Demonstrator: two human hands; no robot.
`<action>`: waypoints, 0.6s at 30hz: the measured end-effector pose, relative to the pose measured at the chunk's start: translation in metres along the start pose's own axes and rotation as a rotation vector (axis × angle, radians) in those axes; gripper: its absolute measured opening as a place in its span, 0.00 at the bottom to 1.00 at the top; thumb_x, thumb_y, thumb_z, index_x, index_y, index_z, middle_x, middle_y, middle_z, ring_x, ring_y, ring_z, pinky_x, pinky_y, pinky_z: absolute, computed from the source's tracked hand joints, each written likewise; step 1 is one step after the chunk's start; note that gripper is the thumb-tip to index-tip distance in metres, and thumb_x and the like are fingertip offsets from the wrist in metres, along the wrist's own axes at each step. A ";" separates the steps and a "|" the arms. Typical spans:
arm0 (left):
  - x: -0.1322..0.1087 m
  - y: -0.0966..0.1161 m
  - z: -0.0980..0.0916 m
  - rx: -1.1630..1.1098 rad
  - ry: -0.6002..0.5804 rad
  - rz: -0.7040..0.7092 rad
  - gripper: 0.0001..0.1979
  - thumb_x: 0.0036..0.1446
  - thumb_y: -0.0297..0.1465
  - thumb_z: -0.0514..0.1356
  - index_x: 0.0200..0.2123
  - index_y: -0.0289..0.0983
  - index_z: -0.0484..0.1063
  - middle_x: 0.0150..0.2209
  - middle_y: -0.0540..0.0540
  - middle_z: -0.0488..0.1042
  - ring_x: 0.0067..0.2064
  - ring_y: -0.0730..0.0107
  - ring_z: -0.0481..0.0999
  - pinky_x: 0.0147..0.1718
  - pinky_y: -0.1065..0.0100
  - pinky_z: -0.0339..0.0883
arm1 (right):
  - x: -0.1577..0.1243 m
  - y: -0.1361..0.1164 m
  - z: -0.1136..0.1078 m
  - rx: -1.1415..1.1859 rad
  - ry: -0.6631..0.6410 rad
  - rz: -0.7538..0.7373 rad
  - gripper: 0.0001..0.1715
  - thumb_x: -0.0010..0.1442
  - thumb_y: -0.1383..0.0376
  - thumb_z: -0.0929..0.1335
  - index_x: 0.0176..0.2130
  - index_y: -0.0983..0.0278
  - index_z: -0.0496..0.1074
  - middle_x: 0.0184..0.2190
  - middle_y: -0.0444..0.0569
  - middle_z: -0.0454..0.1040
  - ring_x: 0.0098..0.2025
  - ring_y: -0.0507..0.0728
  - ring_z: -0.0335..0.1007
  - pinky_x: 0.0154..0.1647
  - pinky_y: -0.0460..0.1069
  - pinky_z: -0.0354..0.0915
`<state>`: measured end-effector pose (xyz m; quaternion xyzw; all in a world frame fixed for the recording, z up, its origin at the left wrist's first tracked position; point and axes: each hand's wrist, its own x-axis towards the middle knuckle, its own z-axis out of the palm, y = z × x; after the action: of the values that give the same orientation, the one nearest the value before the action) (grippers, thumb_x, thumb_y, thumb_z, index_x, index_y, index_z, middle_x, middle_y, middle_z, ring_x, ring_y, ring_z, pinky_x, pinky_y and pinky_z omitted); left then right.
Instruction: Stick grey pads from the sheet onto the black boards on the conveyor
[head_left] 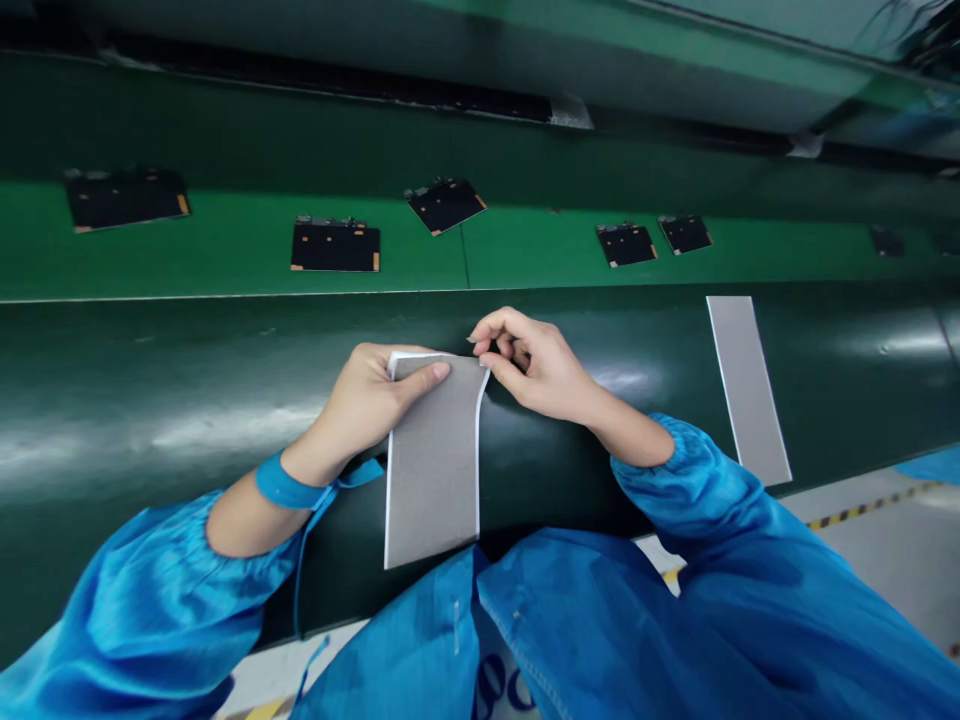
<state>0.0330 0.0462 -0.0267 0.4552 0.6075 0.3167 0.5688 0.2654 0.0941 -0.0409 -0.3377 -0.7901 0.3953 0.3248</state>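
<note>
- The grey sheet (435, 470) lies lengthwise on the dark green worktop (150, 400), just below picture centre. Its far end is at 12 o'clock and its near end at 6 o'clock, close to the worktop's near edge.
- A thin white border shows along the sheet's top and both long sides. The right side bows inward near the top corner.
- The left hand (367, 400) is at 10 o'clock of the sheet. Its thumb lies flat across the upper left corner and its fingers are curled round the edge, so the corner is clamped.
- The right hand (536, 365) is at 1 o'clock of the sheet. Its thumb and fingertips are closed in a tight pinch at the upper right corner. Whether the pinch holds one layer or the whole sheet cannot be told.
- A blue wrist strap (285, 487) circles the left wrist, with a cord trailing toward 5 o'clock.
- A second grey strip (748, 390) lies flat at 3 o'clock, well apart from both hands.
- A green conveyor belt (225, 250) runs across the view at 12 o'clock, beyond the worktop.
- Black panels lie on the belt, apart from one another: one (335, 246) at 11 o'clock, one tilted (445, 204) at 12 o'clock, and a pair (626, 243) at 1 o'clock.
- Yellow-black floor tape (862, 513) shows at 4 o'clock.
</note>
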 end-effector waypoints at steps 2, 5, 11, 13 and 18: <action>0.000 0.000 0.000 0.019 0.002 0.005 0.21 0.53 0.49 0.74 0.41 0.40 0.89 0.36 0.42 0.86 0.32 0.61 0.80 0.28 0.70 0.71 | 0.000 0.001 0.000 0.013 -0.030 0.016 0.12 0.66 0.71 0.68 0.50 0.61 0.69 0.39 0.44 0.77 0.30 0.50 0.59 0.36 0.50 0.61; 0.000 0.000 0.000 0.049 0.002 0.014 0.20 0.53 0.49 0.74 0.41 0.40 0.89 0.37 0.42 0.87 0.34 0.60 0.81 0.29 0.69 0.73 | -0.001 0.000 0.002 -0.054 -0.027 -0.031 0.13 0.66 0.72 0.67 0.50 0.61 0.68 0.37 0.44 0.75 0.32 0.51 0.61 0.37 0.50 0.60; 0.000 -0.002 -0.001 0.014 0.001 -0.011 0.20 0.54 0.49 0.74 0.40 0.39 0.89 0.35 0.42 0.86 0.32 0.62 0.80 0.28 0.70 0.72 | -0.005 0.001 0.005 -0.015 0.006 -0.096 0.10 0.72 0.69 0.64 0.53 0.61 0.67 0.36 0.43 0.72 0.29 0.51 0.58 0.34 0.49 0.60; 0.001 -0.002 -0.001 -0.002 -0.008 -0.019 0.21 0.53 0.50 0.74 0.40 0.38 0.89 0.34 0.42 0.86 0.31 0.62 0.80 0.27 0.70 0.71 | 0.004 0.008 0.001 0.079 0.027 -0.042 0.10 0.75 0.65 0.65 0.55 0.60 0.65 0.37 0.44 0.72 0.29 0.51 0.59 0.33 0.49 0.60; 0.001 -0.003 -0.001 -0.039 -0.043 -0.012 0.23 0.53 0.52 0.75 0.41 0.39 0.89 0.34 0.41 0.86 0.32 0.59 0.82 0.28 0.69 0.74 | 0.077 0.050 -0.030 -0.032 0.043 -0.011 0.13 0.74 0.60 0.66 0.56 0.59 0.64 0.39 0.46 0.70 0.37 0.55 0.68 0.40 0.50 0.68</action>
<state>0.0312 0.0464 -0.0292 0.4472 0.5913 0.3153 0.5924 0.2594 0.1894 -0.0498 -0.3469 -0.7910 0.3734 0.3384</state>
